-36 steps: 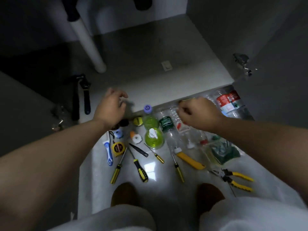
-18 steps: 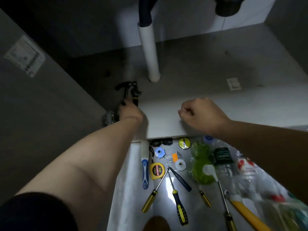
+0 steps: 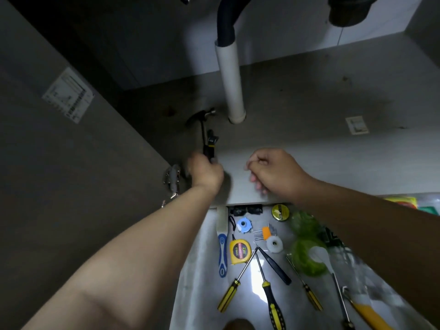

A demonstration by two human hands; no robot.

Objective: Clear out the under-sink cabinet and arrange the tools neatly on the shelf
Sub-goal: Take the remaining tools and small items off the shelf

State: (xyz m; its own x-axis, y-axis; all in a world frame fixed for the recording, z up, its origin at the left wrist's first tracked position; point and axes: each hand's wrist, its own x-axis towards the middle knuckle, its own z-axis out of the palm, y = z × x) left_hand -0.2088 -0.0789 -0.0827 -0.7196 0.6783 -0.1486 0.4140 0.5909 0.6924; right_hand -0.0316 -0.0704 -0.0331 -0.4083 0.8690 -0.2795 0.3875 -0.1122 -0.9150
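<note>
A black hammer [image 3: 202,120] and a dark wrench [image 3: 211,140] lie side by side on the cabinet floor [image 3: 297,110], left of the white drain pipe [image 3: 231,79]. My left hand [image 3: 206,173] reaches in and grips the near ends of both handles. Over the front edge of the cabinet floor, my right hand [image 3: 273,172] hovers as a loose fist with nothing visible in it. On the floor tiles below lie a yellow tape measure [image 3: 240,252], a blue-handled tool [image 3: 222,254] and several yellow-and-black screwdrivers [image 3: 271,303].
The open cabinet door [image 3: 71,163] with a paper label [image 3: 67,95] and a metal hinge [image 3: 172,179] stands at the left. A green bottle [image 3: 307,257], a white ring [image 3: 274,244], a blue gear piece [image 3: 243,225] and a round tin [image 3: 280,211] lie on the tiles.
My view swung left and closer to the cabinet. My left hand went from the cabinet's front edge into the left corner and closed on the hammer and wrench handles. My right hand stayed curled.
</note>
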